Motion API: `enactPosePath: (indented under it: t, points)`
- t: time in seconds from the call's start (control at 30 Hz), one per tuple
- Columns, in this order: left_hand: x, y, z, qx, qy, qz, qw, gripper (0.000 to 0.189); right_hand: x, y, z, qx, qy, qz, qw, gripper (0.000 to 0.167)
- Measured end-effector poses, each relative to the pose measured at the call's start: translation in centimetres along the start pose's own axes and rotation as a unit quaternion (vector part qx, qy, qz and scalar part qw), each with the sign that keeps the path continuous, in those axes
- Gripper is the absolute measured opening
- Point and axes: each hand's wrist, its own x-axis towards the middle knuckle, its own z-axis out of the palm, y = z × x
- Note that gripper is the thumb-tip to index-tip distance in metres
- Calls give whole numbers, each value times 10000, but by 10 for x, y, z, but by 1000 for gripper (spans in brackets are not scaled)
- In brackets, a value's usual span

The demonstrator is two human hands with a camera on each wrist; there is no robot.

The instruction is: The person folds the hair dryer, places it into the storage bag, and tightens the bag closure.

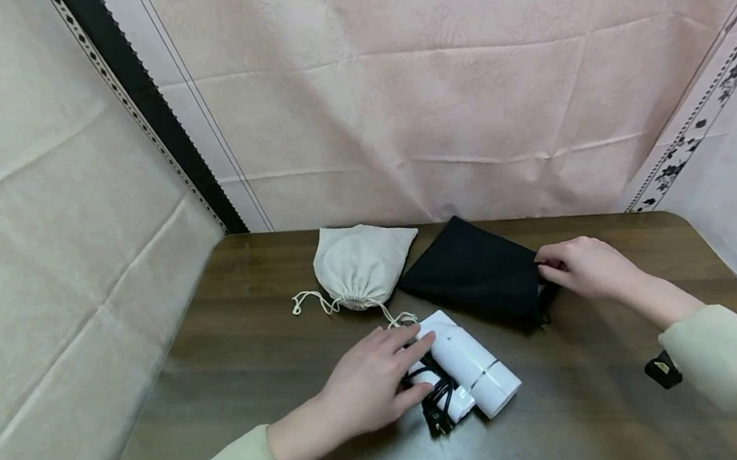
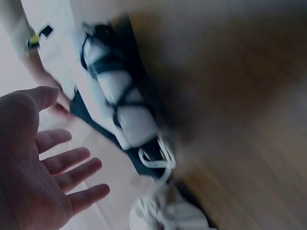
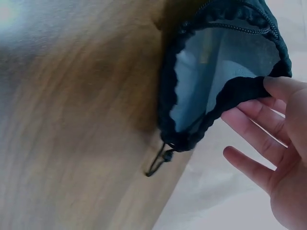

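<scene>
A white folding hair dryer (image 1: 469,360) lies on the table, its black cord (image 2: 106,63) wound around the folded handle and the plug (image 1: 438,421) at the near end. My left hand (image 1: 370,381) hovers at its left side with fingers extended; the left wrist view shows the palm bare and the fingers spread. Further right, my right hand (image 1: 590,267) pinches the rim of a black drawstring pouch (image 1: 472,271) between thumb and fingers. The pouch mouth gapes in the right wrist view, showing a grey lining (image 3: 230,57). A cord loop (image 3: 156,163) dangles from its corner.
Behind the hair dryer lies a cream drawstring bag (image 1: 366,261), gathered at the neck, its strings reaching toward the dryer. The brown wooden table (image 1: 231,357) meets pale cloth hangings (image 1: 428,98) at the back and sides.
</scene>
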Motion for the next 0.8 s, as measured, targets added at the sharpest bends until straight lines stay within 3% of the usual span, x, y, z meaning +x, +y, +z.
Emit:
enactPosePath:
  t: [0.17,0.4,0.8]
  points:
    - [10,20,7,205,-67,75,9997,61,3,-3,-9,176,153,129,9996,7]
    - [24,33,15,285,-91,27,9995,63,5,-8,-20,448,373,421,9974,5]
    - [46,55,25,647,-475,-99,9967,70,9,-11,-36,332,1318,349,9901,7]
